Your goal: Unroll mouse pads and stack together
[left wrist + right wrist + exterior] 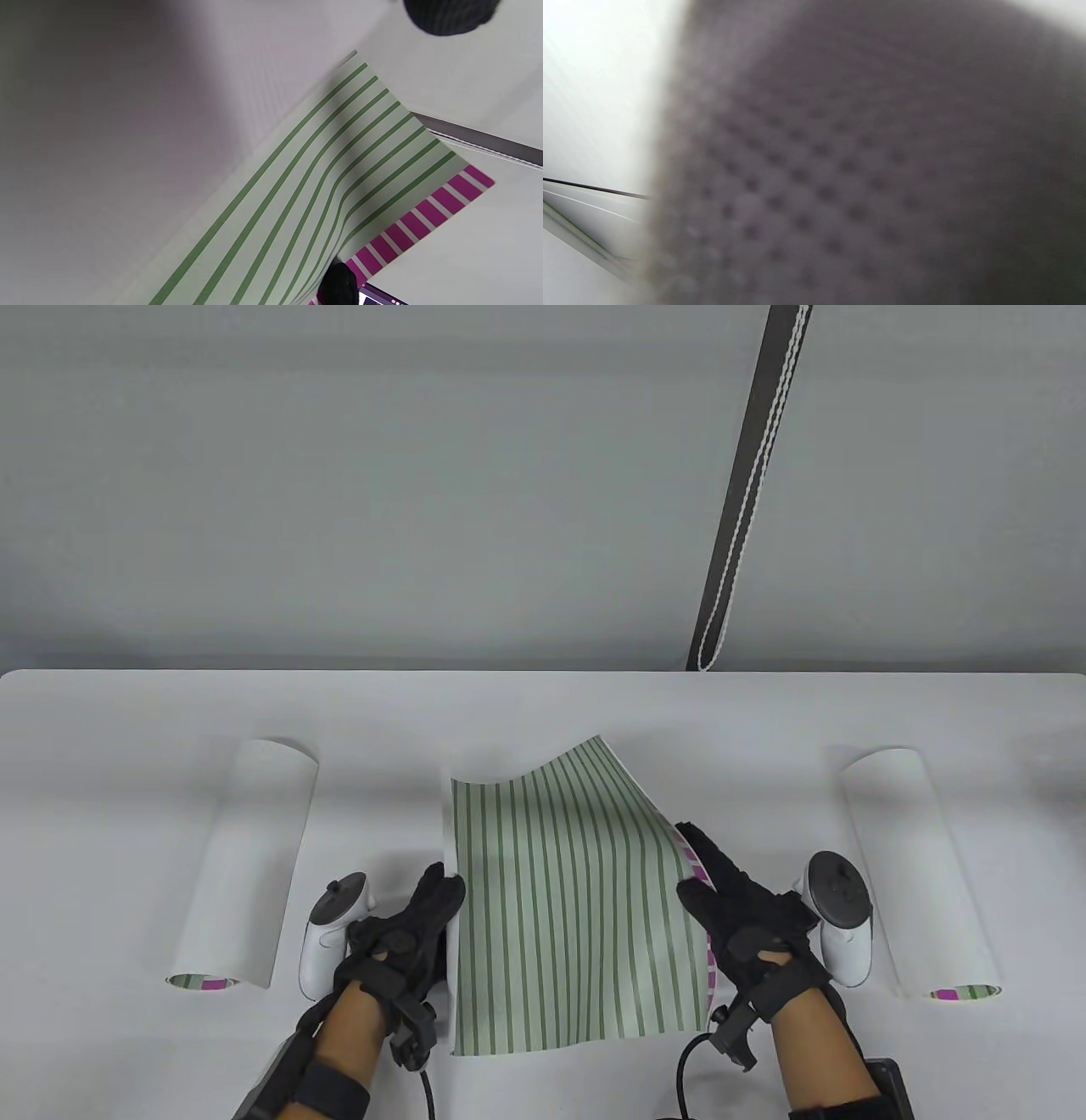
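Note:
A green-striped mouse pad (568,899) with a magenta-striped right edge lies mostly unrolled at the table's front middle, its far and right parts curling up. My left hand (420,920) holds its left edge. My right hand (721,899) holds its right edge, fingers behind the raised side. A rolled white pad (242,865) lies to the left and another rolled pad (920,869) to the right. The left wrist view shows the open pad (297,203) from close by and a dark fingertip (339,281) at its magenta edge. The right wrist view is filled by a blurred dotted grey surface (865,169).
The white table (543,712) ends at a far edge against a grey wall. A dark strap with a white cord (747,492) hangs down the wall at the right. Black cables (687,1069) trail from both wrists at the front edge.

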Motion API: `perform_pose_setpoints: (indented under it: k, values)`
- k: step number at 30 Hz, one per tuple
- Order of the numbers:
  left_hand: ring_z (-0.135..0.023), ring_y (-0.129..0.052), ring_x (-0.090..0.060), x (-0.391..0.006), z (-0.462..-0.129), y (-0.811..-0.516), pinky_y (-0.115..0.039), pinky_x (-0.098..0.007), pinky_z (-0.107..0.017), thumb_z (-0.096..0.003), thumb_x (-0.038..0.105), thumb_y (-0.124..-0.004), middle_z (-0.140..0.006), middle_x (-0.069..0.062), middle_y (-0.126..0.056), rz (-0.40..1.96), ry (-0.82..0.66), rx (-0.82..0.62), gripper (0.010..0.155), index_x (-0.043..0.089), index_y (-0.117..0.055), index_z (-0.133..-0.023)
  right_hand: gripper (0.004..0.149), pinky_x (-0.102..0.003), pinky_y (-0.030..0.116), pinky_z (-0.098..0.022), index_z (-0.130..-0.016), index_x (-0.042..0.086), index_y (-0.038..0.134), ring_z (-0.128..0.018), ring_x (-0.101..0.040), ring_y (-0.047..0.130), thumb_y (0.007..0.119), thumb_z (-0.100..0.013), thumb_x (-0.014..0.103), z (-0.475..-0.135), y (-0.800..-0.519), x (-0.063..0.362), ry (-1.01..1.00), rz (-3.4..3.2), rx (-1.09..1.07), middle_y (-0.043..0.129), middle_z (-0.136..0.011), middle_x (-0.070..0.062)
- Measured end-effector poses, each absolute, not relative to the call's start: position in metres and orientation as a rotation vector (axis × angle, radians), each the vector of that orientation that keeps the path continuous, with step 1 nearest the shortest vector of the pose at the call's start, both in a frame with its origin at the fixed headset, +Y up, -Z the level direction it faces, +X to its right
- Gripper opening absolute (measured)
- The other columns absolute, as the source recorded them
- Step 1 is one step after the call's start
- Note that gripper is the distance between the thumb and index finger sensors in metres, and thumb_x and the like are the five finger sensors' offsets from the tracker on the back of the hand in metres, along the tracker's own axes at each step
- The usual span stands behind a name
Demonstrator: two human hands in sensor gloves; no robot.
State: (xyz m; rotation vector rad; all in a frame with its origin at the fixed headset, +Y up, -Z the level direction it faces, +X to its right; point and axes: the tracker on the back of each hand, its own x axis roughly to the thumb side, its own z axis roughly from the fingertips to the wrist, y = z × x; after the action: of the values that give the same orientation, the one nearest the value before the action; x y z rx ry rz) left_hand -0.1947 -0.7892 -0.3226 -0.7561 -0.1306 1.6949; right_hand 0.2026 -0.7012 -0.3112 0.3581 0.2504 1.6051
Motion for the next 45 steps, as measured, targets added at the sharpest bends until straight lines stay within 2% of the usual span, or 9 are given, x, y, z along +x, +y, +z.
perform_pose_setpoints:
  k: [3, 7, 10, 16, 20, 30, 39, 43, 45]
  values:
    - [-0.100, -0.057, -0.050, -0.198, -0.323, -0.791, -0.061, -0.060, -0.070, -0.0439, 0.077, -0.063, -0.113, -0.023, -0.025, 1.700, -0.109, -0.753, 0.106, 0.020, 0.005, -0.103, 0.061, -0.043, 0.090, -0.039, -0.110, 0.008, 0.038, -0.061, -0.041, 0.100, 0.067, -0.057, 0.015, -0.312, -0.702, 0.208, 0.248, 1.597, 0.347, 0.072, -0.093, -0.031]
    - [-0.094, -0.070, -0.044, -0.204, -0.327, -0.792, -0.068, -0.055, -0.067, -0.0531, 0.043, -0.062, -0.110, -0.022, -0.044, 1.596, -0.037, -0.772, 0.079, 0.019, -0.010, -0.107, 0.061, -0.043, 0.089, -0.039, -0.110, 0.007, 0.038, -0.060, -0.041, 0.100, 0.067, -0.057, 0.015, -0.313, -0.701, 0.215, 0.253, 1.609, 0.337, 0.072, -0.092, -0.031]
    - [-0.085, -0.083, -0.035, -0.210, -0.335, -0.785, -0.072, -0.052, -0.064, -0.0515, 0.032, -0.066, -0.100, -0.014, -0.067, 1.348, -0.018, -0.806, 0.067, 0.021, -0.033, -0.109, 0.060, -0.045, 0.088, -0.039, -0.110, 0.008, 0.041, -0.060, -0.042, 0.099, 0.067, -0.056, 0.014, -0.316, -0.698, 0.224, 0.242, 1.713, 0.293, 0.073, -0.092, -0.031]
    - [-0.062, -0.100, -0.024, -0.212, -0.353, -0.761, -0.083, -0.047, -0.055, -0.0453, 0.032, -0.079, -0.077, -0.003, -0.090, 0.866, 0.143, -0.670, 0.059, 0.025, -0.062, -0.101, 0.059, -0.049, 0.083, -0.044, -0.108, 0.011, 0.051, -0.061, -0.036, 0.097, 0.076, -0.055, 0.014, -0.332, -0.702, 0.246, 0.272, 2.178, 0.071, 0.082, -0.085, -0.022]
    - [-0.054, -0.104, -0.022, -0.203, -0.366, -0.753, -0.086, -0.045, -0.050, -0.0414, 0.036, -0.085, -0.070, -0.002, -0.096, 0.703, 0.229, -0.546, 0.057, 0.026, -0.072, -0.096, 0.058, -0.047, 0.084, -0.043, -0.105, 0.013, 0.058, -0.058, -0.034, 0.099, 0.082, -0.053, 0.015, -0.346, -0.717, 0.247, 0.333, 2.427, -0.066, 0.086, -0.082, -0.019]
    - [-0.039, -0.106, -0.014, -0.198, -0.376, -0.762, -0.091, -0.039, -0.040, -0.0372, 0.045, -0.088, -0.058, 0.001, -0.101, 0.527, 0.335, -0.450, 0.057, 0.025, -0.079, -0.090, 0.058, -0.045, 0.085, -0.042, -0.105, 0.011, 0.058, -0.054, -0.032, 0.101, 0.081, -0.053, 0.016, -0.361, -0.761, 0.248, 0.431, 2.438, -0.242, 0.088, -0.080, -0.020]
    - [-0.036, -0.106, -0.012, -0.198, -0.374, -0.761, -0.091, -0.037, -0.038, -0.0363, 0.049, -0.088, -0.055, 0.003, -0.101, 0.508, 0.337, -0.430, 0.059, 0.026, -0.078, -0.090, 0.058, -0.043, 0.085, -0.041, -0.106, 0.010, 0.055, -0.052, -0.028, 0.100, 0.081, -0.054, 0.018, -0.361, -0.765, 0.249, 0.430, 2.440, -0.259, 0.087, -0.080, -0.019]
    - [-0.043, -0.104, -0.015, -0.204, -0.366, -0.758, -0.089, -0.039, -0.044, -0.0356, 0.052, -0.086, -0.064, 0.001, -0.098, 0.519, 0.339, -0.431, 0.069, 0.023, -0.069, -0.096, 0.064, -0.047, 0.081, -0.047, -0.108, 0.011, 0.047, -0.061, -0.034, 0.095, 0.082, -0.054, 0.019, -0.357, -0.759, 0.255, 0.391, 2.482, -0.306, 0.077, -0.090, -0.023]
    - [-0.057, -0.100, -0.024, -0.206, -0.358, -0.747, -0.083, -0.047, -0.052, -0.0351, 0.051, -0.088, -0.083, -0.006, -0.087, 0.472, 0.313, -0.360, 0.079, 0.023, -0.057, -0.102, 0.072, -0.056, 0.071, -0.055, -0.110, 0.013, 0.039, -0.080, -0.047, 0.079, 0.083, -0.054, 0.023, -0.352, -0.748, 0.255, 0.332, 2.527, -0.263, 0.060, -0.102, -0.026]
